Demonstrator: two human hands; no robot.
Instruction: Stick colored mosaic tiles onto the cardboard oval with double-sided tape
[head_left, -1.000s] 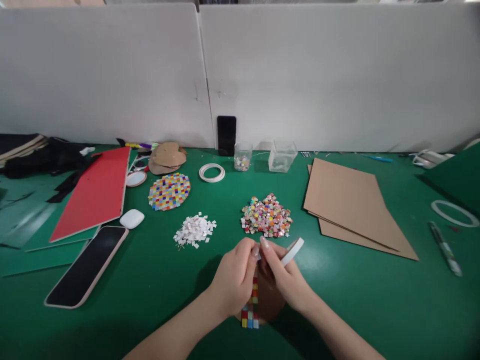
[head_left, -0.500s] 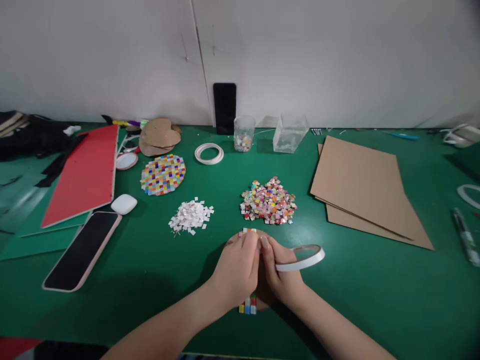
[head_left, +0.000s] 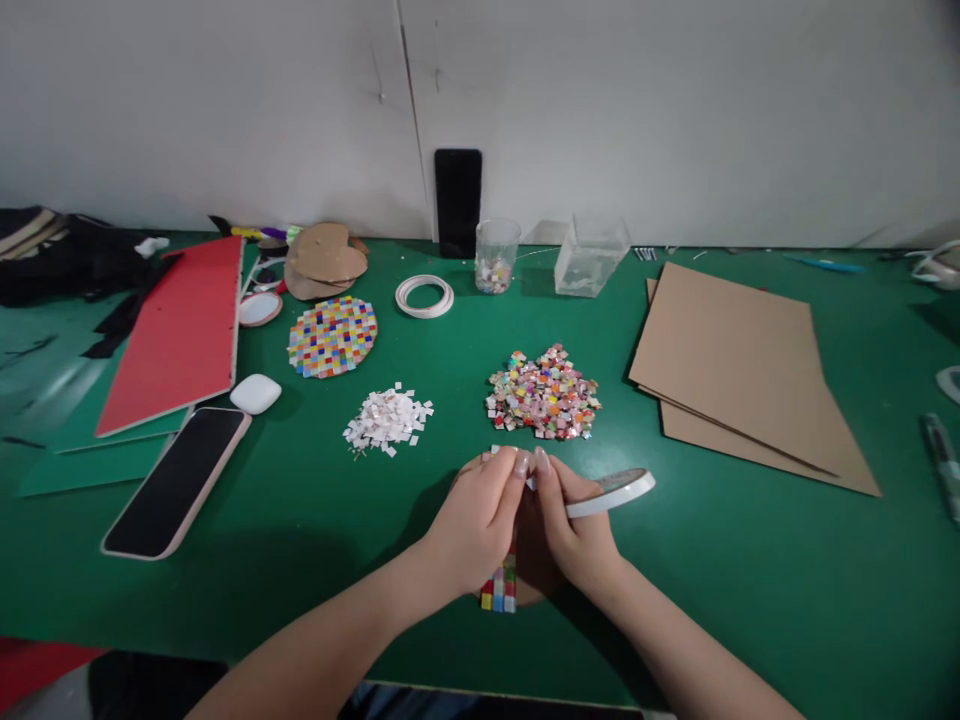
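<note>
Both hands meet over a brown round board that carries a few columns of coloured square tiles. My left hand is closed, its thumb and index finger pinched at the tips; what they hold is too small to name. My right hand is closed around a roll of white tape, which sticks out to the right. A small whitish bit shows between the fingertips of the two hands. Beyond them lie a pile of colourful tiles and a heap of white paper squares.
A finished-looking mosaic disc, a phone, a white case and a red board lie left. Tape, a cup and a clear box stand behind. Cardboard sheets lie right.
The view has shifted slightly. My fingertips have moved a little apart, with a small whitish bit now showing between them, and the tape roll is tilted more edge-on.
</note>
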